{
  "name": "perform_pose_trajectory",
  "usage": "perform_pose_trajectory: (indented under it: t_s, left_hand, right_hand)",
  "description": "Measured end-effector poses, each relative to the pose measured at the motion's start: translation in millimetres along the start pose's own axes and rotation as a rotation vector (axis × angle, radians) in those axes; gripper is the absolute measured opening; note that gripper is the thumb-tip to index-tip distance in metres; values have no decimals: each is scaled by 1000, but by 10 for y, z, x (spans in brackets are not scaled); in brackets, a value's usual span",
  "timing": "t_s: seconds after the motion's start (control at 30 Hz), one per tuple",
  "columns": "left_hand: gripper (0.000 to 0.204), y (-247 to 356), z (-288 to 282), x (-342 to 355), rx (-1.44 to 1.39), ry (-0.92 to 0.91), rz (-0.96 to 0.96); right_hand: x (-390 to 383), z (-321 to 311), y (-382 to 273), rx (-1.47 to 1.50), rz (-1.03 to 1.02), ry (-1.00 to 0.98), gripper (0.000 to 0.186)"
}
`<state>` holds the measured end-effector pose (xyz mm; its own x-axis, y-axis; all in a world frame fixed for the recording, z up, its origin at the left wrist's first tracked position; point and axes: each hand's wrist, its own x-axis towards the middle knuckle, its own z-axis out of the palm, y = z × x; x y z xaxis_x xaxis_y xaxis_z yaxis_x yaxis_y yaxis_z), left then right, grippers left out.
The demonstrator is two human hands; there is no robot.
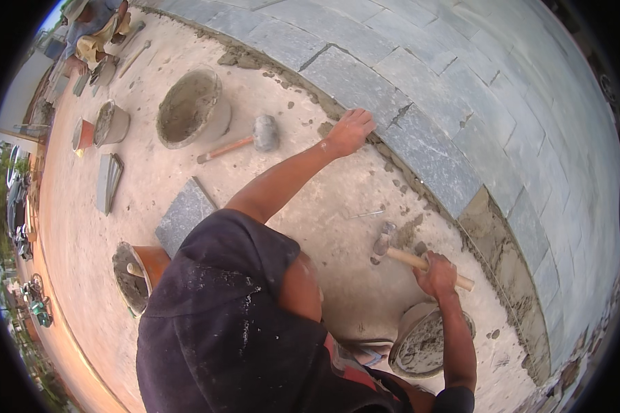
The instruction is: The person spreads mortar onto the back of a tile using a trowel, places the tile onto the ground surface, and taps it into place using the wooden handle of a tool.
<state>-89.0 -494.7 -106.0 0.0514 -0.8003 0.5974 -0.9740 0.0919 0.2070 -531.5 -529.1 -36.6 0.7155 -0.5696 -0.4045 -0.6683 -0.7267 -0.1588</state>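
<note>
My right hand (437, 275) is wrapped round the wooden handle of a hammer (408, 257). Its metal head points left, over the pale ground. My left hand (351, 132) is at the mortar-lined edge of the paving, its fingers bent and pressed together. Anything within them is hidden. Beside that hand lies a grey stone slab (430, 162) in the outermost row. Below this slab, a strip of bare wet mortar (492, 230) continues along the edge. Under my right forearm stands a bucket (420, 341) containing mortar.
A large mortar tub (189, 109) and a rubber mallet (265, 134) are left of my left arm. Further left are a smaller bucket (111, 124), stacked slabs (108, 183), a leaning slab (184, 215) and an orange bucket (151, 263). Another person (93, 31) crouches at the far left.
</note>
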Motion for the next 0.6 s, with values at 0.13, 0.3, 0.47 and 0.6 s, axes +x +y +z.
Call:
perform_pose_trajectory:
  t_s: [0.13,0.3,0.47,0.6]
  left_hand:
    - [11,90,48,-27,-93,-51,-111]
    - [11,90,42,84,-185,26,-194]
    - [16,-332,-261,335,-94,299,-320]
    - [31,-1131,-622,373,-14,424,-798]
  right_hand:
    - [18,2,-16,0,-33,12,44]
    - [58,-165,-148,-24,68,-175,50]
    - [36,-126,-120,-17,94,-185,53]
    - [38,-116,-102,-20,115,-206,56]
